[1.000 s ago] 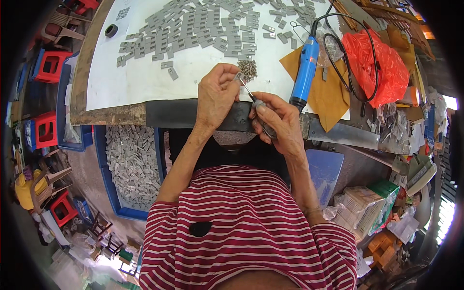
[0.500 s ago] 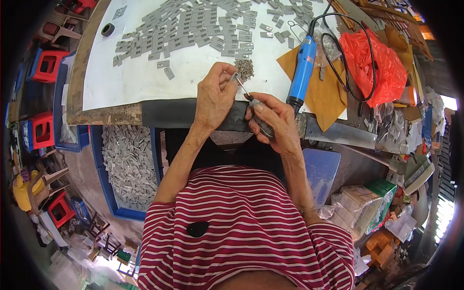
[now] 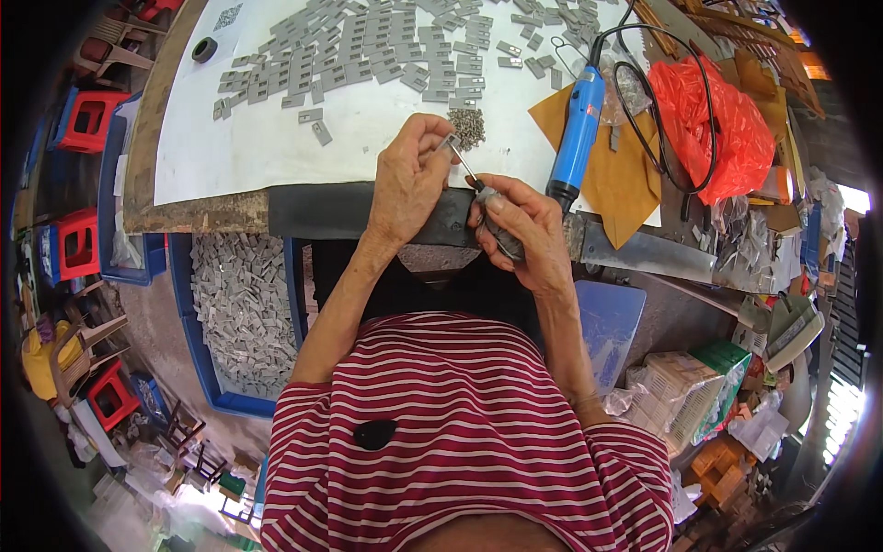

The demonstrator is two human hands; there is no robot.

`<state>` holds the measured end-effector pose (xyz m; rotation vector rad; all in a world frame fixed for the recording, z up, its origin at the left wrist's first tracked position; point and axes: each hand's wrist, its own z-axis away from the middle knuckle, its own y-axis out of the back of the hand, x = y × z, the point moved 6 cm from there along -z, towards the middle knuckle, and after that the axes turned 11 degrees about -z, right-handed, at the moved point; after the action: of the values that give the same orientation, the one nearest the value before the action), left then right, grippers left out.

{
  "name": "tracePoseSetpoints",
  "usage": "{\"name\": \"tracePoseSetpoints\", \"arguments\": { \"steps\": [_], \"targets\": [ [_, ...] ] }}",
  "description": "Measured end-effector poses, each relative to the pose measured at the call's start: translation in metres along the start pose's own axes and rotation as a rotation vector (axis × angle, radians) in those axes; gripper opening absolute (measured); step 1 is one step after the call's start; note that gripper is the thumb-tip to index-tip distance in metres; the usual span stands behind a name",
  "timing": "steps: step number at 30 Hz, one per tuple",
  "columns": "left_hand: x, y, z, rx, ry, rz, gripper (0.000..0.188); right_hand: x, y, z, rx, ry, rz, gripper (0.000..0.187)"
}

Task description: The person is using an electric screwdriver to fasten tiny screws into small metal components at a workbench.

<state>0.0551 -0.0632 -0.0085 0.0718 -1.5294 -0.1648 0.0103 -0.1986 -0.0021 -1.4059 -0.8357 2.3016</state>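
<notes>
Between the thumb and fingers of my left hand [image 3: 405, 184] is a small grey metal piece [image 3: 447, 143], mostly hidden by the fingertips. My right hand [image 3: 532, 225] is wrapped round the dark handle of a screwdriver [image 3: 466, 164]. Its thin metal shaft slants up to the left, and the tip meets the grey piece; the exact contact is too small to make out. Just beyond my fingers lies a pile of tiny brownish screws [image 3: 469, 131]. Many similar flat grey pieces [image 3: 368, 51], with small openings in them, are spread in rows over the white sheet [image 3: 239, 152].
A blue electric screwdriver [image 3: 580, 133] with a black cable lies to the right on brown paper [image 3: 618, 198], beside a red plastic bag [image 3: 713, 129]. A black ring [image 3: 204, 50] sits far left. Below the table, a blue crate [image 3: 191, 340] holds many grey pieces.
Both hands keep nearly the same pose. The screwdriver and grey piece have barely shifted, and the whole view has moved slightly.
</notes>
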Motion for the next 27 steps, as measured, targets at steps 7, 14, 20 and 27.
{"name": "tracePoseSetpoints", "arguments": {
  "steps": [7,14,20,27],
  "targets": [
    [0.001,0.001,0.001,0.006,0.011,-0.001,0.018,0.002,-0.002,-0.001,0.001,-0.005,0.004,0.036],
    [0.0,0.001,0.001,0.032,0.0,0.01,0.016,0.005,-0.003,-0.001,-0.009,-0.008,-0.05,0.034],
    [0.001,0.001,0.001,0.065,-0.024,-0.017,0.015,0.009,-0.003,-0.001,0.006,-0.029,-0.102,0.034],
    [0.002,0.0,0.002,0.082,-0.034,-0.064,0.014,0.012,-0.002,0.0,0.01,-0.084,-0.249,0.035]
  ]
}}
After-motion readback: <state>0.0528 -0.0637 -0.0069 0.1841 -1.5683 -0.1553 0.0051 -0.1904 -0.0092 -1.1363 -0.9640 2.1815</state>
